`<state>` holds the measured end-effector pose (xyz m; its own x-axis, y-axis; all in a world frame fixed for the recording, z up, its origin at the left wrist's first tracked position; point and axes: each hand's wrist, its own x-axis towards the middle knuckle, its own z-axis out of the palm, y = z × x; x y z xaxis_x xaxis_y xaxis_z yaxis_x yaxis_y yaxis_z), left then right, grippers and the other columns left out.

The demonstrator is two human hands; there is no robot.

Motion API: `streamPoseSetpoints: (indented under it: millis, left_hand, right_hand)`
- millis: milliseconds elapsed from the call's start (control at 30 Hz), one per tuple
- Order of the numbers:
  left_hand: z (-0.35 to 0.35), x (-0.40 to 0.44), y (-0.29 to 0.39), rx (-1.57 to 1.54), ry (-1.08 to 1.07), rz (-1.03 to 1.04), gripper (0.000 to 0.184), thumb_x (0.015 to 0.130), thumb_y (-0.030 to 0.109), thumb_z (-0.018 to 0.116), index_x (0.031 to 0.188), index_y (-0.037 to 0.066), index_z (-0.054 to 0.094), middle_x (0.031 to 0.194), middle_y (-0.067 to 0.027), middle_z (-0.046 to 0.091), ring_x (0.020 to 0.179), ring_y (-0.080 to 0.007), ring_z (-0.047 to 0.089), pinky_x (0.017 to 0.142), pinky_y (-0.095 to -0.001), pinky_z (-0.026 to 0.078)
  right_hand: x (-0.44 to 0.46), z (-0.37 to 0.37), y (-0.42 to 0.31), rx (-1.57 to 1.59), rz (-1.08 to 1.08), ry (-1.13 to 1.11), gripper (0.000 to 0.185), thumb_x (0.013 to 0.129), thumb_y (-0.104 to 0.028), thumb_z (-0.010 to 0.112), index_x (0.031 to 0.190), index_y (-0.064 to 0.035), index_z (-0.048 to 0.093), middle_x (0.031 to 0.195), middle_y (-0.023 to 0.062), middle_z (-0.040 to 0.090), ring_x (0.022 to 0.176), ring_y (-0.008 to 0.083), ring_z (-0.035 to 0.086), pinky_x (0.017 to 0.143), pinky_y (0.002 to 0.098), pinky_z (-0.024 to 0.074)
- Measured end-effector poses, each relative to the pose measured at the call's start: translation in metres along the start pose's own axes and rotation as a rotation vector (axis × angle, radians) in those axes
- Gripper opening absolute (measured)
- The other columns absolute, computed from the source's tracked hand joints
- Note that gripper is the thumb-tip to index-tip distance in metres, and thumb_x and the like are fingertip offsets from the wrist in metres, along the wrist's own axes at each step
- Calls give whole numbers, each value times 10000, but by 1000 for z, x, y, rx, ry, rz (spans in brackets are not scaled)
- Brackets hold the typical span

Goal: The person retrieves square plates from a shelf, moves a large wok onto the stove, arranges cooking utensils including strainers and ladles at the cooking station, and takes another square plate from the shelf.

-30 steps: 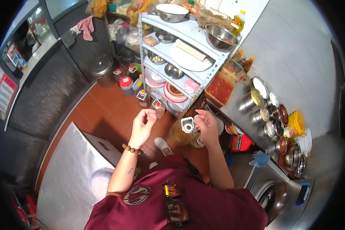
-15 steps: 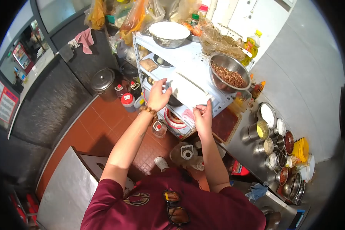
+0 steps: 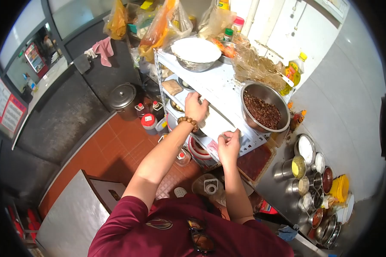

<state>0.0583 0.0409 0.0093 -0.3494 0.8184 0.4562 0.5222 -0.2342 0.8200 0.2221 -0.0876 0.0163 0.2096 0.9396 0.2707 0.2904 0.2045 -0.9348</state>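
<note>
On the shelf rack's second level lies a white flat thing (image 3: pixel 215 122), long and pale; its kind is unclear. My left hand (image 3: pixel 196 108), with a brown bead bracelet (image 3: pixel 188 122) at the wrist, is curled at its far left end, fingertips partly hidden. At the near right end, my right hand (image 3: pixel 229 147) is closed in a pinch at its edge. Above, the rack's top shelf (image 3: pixel 214 81) bears a steel bowl of reddish-brown bits (image 3: pixel 261 111) and a bowl of white powder (image 3: pixel 196 50). A tan block (image 3: pixel 172 87) sits left of my left hand.
A yellow oil bottle (image 3: pixel 294 73) and crumpled plastic bags (image 3: pixel 255 64) stand at the back. On the right counter are several seasoning pots (image 3: pixel 299 167). A lidded pot (image 3: pixel 123 96) and jugs (image 3: pixel 149 121) stand on the floor; a metal table (image 3: pixel 75 214) is at lower left.
The view has shifted, so the rack sits lower and farther right. My left hand's fingers have curled in toward the white flat thing; my right hand stays by its near end.
</note>
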Motion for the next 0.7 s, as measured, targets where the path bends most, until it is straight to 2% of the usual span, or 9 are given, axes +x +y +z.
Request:
streamPoseSetpoints:
  millis: [100, 133, 233, 267, 367, 500, 633, 667, 700]
  left_hand:
    - [1, 3, 4, -71, 65, -54, 282, 782, 161, 711, 967, -46, 660, 965, -230, 621, 923, -404, 591, 856, -447, 496]
    - [0, 3, 5, -86, 55, -83, 296, 795, 145, 704, 1003, -61, 665, 964, -205, 631, 918, -343, 612, 845, -402, 507]
    - [-9, -6, 6, -320, 72, -241, 330, 835, 160, 719, 1084, -50, 668, 981, -127, 674, 871, -200, 638, 789, -324, 523]
    - [-17, -9, 5, -382, 2, -292, 340, 873, 138, 696, 1153, -48, 654, 958, -86, 689, 819, -129, 627, 730, -270, 515]
    - [-40, -24, 5, -502, 8, -382, 280, 917, 75, 640, 1171, -44, 647, 919, -56, 697, 767, -93, 616, 688, -231, 495]
    - [-86, -52, 10, -640, 104, -379, 265, 924, 42, 617, 1170, -56, 614, 1013, -72, 691, 848, -108, 634, 763, -248, 512]
    - [-145, -95, 11, -560, 170, -428, 288, 896, 20, 627, 1174, -51, 604, 1044, -87, 694, 923, -136, 655, 816, -268, 526]
    - [-158, -108, 9, -627, 214, -455, 292, 882, 18, 641, 1164, -46, 602, 1039, -85, 693, 916, -143, 657, 822, -278, 529]
    - [-169, -122, 2, -630, 243, -471, 292, 889, 20, 664, 1166, -37, 588, 1039, -78, 688, 932, -137, 650, 839, -278, 527]
  right_hand:
    - [3, -3, 7, -159, -117, 7, 288, 881, -18, 651, 1081, 78, 468, 800, 143, 607, 580, 214, 661, 518, 320, 513]
    - [-1, -5, -11, -26, 38, -42, 411, 891, -4, 641, 1230, 127, 450, 877, 145, 621, 628, 191, 647, 540, 307, 528]
    - [-9, 0, 4, 141, -18, 4, 634, 900, 18, 629, 1441, 148, 325, 986, 142, 627, 692, 157, 631, 541, 302, 536]
    - [-13, 1, 7, 186, 18, -33, 787, 904, 32, 624, 1551, 111, 182, 1068, 136, 621, 719, 127, 609, 566, 274, 522]
    - [-28, 3, 6, 233, -59, -89, 769, 905, 35, 624, 1548, 104, 207, 1067, 123, 627, 765, 115, 602, 619, 247, 505]
    - [-49, 5, -1, 289, -75, -179, 747, 901, 46, 617, 1550, 75, 249, 1057, 100, 629, 790, 118, 598, 715, 259, 501]
    - [-70, 17, -12, 455, -61, -251, 472, 989, -5, 578, 1432, 49, 425, 1030, 95, 631, 826, 115, 598, 745, 251, 506]
    - [-76, 20, -24, 495, 5, -244, 296, 992, -16, 565, 1278, 38, 509, 997, 102, 645, 788, 104, 592, 713, 235, 490]
    - [-78, 24, -24, 498, 35, -292, 259, 987, -12, 564, 1237, 33, 516, 976, 100, 649, 764, 101, 587, 696, 234, 485]
